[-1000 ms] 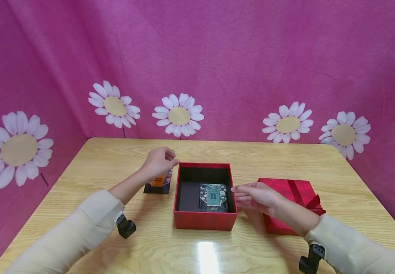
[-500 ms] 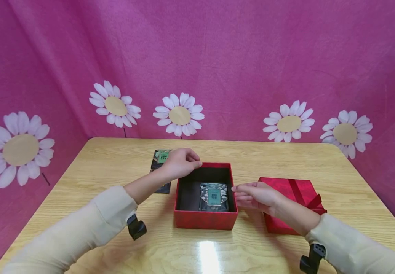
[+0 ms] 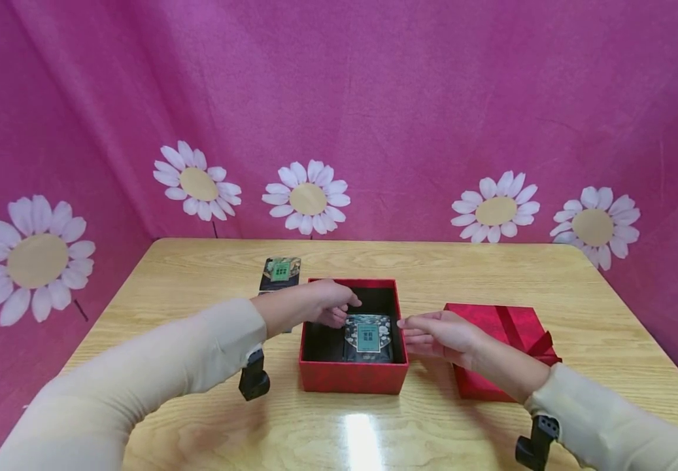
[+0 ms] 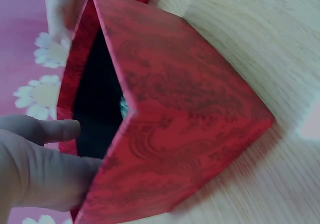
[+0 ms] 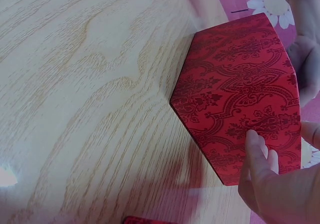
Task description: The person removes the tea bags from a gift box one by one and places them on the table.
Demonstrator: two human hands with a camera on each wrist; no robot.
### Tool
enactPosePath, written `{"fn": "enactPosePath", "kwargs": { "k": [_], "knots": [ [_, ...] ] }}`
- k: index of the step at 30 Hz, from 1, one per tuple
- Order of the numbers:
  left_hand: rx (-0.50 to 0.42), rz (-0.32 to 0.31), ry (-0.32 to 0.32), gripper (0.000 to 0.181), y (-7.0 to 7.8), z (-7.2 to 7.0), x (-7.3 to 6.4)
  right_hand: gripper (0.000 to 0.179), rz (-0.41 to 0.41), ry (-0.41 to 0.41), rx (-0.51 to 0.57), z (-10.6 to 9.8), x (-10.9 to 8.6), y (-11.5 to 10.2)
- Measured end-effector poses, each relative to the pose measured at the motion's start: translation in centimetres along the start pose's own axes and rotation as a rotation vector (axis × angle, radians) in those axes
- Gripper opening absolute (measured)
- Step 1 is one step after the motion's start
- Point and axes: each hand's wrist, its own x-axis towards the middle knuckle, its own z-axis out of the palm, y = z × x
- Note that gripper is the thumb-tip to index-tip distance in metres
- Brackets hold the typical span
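An uncovered red gift box (image 3: 353, 378) with a dark inside stands at mid-table. In it lies a flat black packet (image 3: 368, 339) with a teal label and white flower print. My left hand (image 3: 329, 304) reaches over the left wall into the box, beside that packet. In the left wrist view the thumb (image 4: 65, 129) stands apart from the fingers, whose tips are hidden by the box wall; nothing shows between them. My right hand (image 3: 441, 337) holds the right wall, thumb at the rim and fingers (image 5: 257, 151) flat against the outside.
Behind the box's left corner lies a packet with a green label (image 3: 280, 271). Another dark packet nearer me is mostly covered by the left forearm. The red lid (image 3: 500, 327) with its ribbon bow sits right of the box, partly behind the right arm. A pink curtain (image 3: 374, 118) hangs behind the table.
My left hand has moved rightward from beside the box, over its back left corner, then down inside. The green-labelled packet has come into view. The right hand, box and lid have stayed put.
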Motion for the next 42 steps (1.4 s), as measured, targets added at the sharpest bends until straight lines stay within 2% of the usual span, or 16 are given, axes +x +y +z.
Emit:
{"fn": "enactPosePath", "kwargs": {
  "k": [4, 8, 12, 17, 24, 38, 42],
  "knots": [
    [-0.113, -0.143, -0.020, 0.048, 0.0, 0.0, 0.8, 0.065, 0.010, 0.003, 0.006, 0.1, 0.0, 0.0],
    [-0.155, -0.201, -0.072, 0.050, 0.0, 0.1, 1.2, 0.063, 0.011, -0.008, 0.013, 0.1, 0.0, 0.0],
    [-0.153, -0.192, -0.096, 0.051, 0.2, 0.1, 1.1, 0.064, 0.012, -0.004, 0.011, 0.1, 0.0, -0.1],
    [-0.150, -0.196, -0.074, 0.054, 0.2, 0.3, 1.1, 0.064, 0.006, -0.012, 0.021, 0.0, 0.0, -0.2],
    [-0.170, -0.194, -0.079, 0.053, -0.1, 0.5, 1.1, 0.064, 0.005, -0.017, 0.026, 0.0, 0.0, -0.1],
    [-0.050, -0.142, -0.031, 0.052, 0.8, 0.8, 0.0, 0.063, -0.011, -0.043, 0.023, -0.1, 0.0, -0.1],
    [-0.030, -0.121, -0.042, 0.054, 1.1, 0.9, -0.3, 0.063, -0.009, -0.038, 0.024, -0.1, 0.0, -0.1]
  ]
}}
